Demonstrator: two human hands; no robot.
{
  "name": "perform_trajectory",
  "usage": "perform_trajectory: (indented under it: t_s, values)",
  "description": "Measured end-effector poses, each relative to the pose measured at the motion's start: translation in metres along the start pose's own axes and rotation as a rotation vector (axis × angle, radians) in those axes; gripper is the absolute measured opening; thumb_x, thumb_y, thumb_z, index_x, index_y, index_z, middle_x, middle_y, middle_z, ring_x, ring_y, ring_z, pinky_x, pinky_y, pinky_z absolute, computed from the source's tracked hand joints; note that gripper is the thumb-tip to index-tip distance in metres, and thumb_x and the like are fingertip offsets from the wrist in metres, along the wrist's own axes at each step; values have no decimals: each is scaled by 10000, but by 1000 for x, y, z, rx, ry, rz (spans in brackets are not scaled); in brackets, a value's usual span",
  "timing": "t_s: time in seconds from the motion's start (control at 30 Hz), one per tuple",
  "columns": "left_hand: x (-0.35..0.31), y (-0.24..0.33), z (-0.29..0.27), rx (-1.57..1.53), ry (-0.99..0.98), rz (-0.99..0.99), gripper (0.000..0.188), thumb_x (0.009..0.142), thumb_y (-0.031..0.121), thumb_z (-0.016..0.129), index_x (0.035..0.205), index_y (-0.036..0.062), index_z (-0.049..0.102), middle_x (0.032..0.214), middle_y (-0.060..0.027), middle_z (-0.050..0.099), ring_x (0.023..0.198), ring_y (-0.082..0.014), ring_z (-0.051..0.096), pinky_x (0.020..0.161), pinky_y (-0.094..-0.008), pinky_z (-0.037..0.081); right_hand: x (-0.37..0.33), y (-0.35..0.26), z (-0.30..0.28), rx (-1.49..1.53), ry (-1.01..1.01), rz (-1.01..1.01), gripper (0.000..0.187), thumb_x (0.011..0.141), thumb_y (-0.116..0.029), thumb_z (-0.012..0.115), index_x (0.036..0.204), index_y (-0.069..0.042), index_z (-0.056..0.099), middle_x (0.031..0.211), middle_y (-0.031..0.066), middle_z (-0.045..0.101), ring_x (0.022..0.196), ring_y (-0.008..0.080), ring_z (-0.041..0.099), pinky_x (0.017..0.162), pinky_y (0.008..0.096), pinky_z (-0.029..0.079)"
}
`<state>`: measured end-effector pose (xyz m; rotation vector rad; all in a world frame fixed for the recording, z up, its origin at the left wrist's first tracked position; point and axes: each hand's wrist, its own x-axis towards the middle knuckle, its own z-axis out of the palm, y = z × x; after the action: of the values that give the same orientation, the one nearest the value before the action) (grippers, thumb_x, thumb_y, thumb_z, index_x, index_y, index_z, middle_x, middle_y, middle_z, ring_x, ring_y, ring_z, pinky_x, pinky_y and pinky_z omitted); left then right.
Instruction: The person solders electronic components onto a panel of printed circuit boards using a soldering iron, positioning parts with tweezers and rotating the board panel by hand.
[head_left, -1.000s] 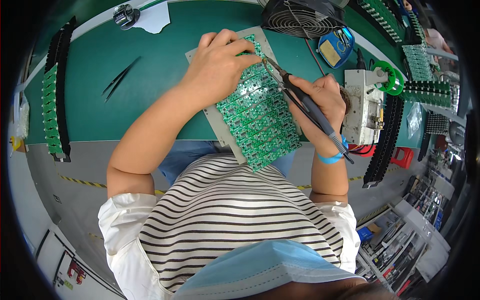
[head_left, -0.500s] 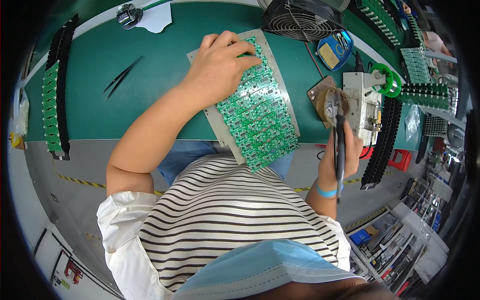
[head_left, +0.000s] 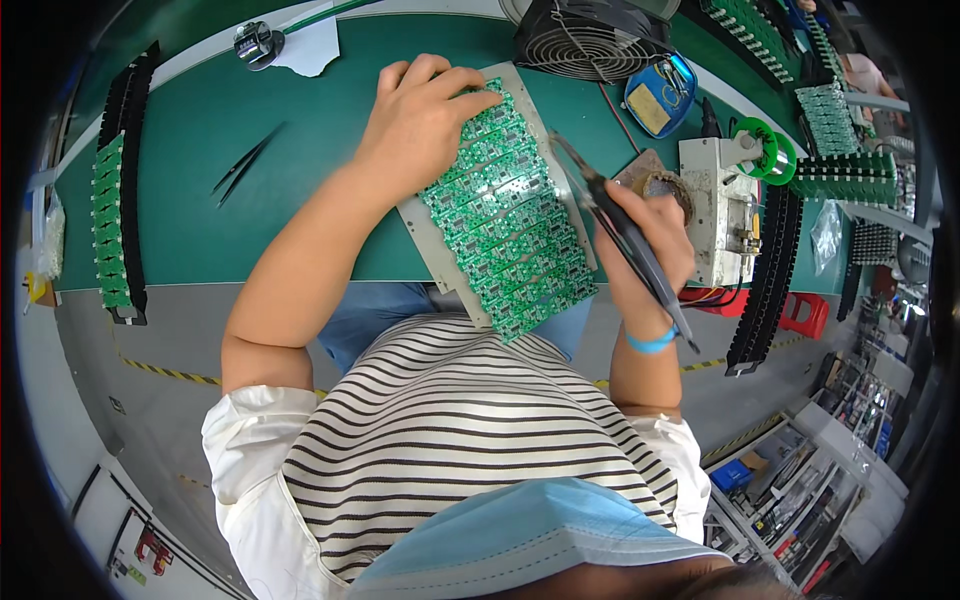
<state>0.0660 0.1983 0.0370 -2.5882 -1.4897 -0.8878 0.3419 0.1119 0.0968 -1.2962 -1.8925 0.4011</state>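
Observation:
A panel of green circuit boards [head_left: 515, 235] lies at a slant on a pale metal plate [head_left: 432, 255] over the table's near edge. My left hand [head_left: 415, 125] rests on the panel's upper left part, fingers spread over its top edge; whatever is under the fingertips is hidden. To the right of the panel, my right hand [head_left: 655, 235] is closed round a soldering iron [head_left: 625, 230], its metal tip slanting up and left near the panel's right edge. A second slim dark shape runs alongside the handle; its kind is hard to make out.
Black tweezers [head_left: 245, 165] lie at the left. Behind the panel stand a black fan [head_left: 590, 50] and a blue tray [head_left: 660, 95]. A pale device [head_left: 705, 215] with a green spool [head_left: 775, 152] stands at the right. Black board racks [head_left: 125, 190] line the table's left side.
My right hand has lifted the soldering iron from the round tip-cleaning pot and brought it left toward the panel. My left hand has shifted slightly left.

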Motion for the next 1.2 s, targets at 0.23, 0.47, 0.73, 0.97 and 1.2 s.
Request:
perform_trajectory:
  t_s: [0.23, 0.47, 0.73, 0.97, 1.2]
  values:
    - [-1, 3, -6, 40, -79, -36, 409, 825, 20, 678, 1167, 211, 796, 1263, 70, 700, 1155, -210, 556, 1095, -421, 360, 36, 10, 34, 25, -95, -59, 471, 683, 12, 812, 1149, -53, 806, 831, 37, 681, 778, 186, 519, 837, 311, 420]
    - [-1, 2, -5, 44, -71, -32, 402, 819, 40, 691, 1162, 222, 799, 1262, 72, 699, 1164, -211, 548, 1090, -425, 356, 47, 6, 35, 38, -151, -10, 476, 680, 21, 806, 1151, -45, 805, 806, 31, 685, 775, 184, 513, 831, 311, 428]
    - [-1, 3, -5, 56, -72, -26, 404, 818, 41, 690, 1164, 221, 796, 1257, 73, 699, 1165, -210, 546, 1080, -423, 356, 57, 11, 30, 56, -220, -108, 471, 681, 27, 805, 1148, -42, 806, 815, 34, 698, 770, 181, 509, 788, 294, 444]
    - [-1, 3, -4, 59, -69, -29, 401, 817, 41, 692, 1162, 217, 796, 1253, 73, 700, 1164, -208, 547, 1070, -417, 358, 51, 11, 35, 118, -176, 0, 468, 682, 50, 795, 1143, -32, 805, 848, 36, 725, 768, 177, 506, 719, 280, 455]
    - [-1, 3, -5, 46, -78, -37, 397, 815, 37, 694, 1157, 211, 798, 1248, 71, 703, 1163, -208, 549, 1064, -407, 364, 53, 9, 32, 101, -194, -24, 474, 681, 59, 790, 1147, -28, 803, 883, 41, 746, 774, 176, 510, 711, 283, 466]
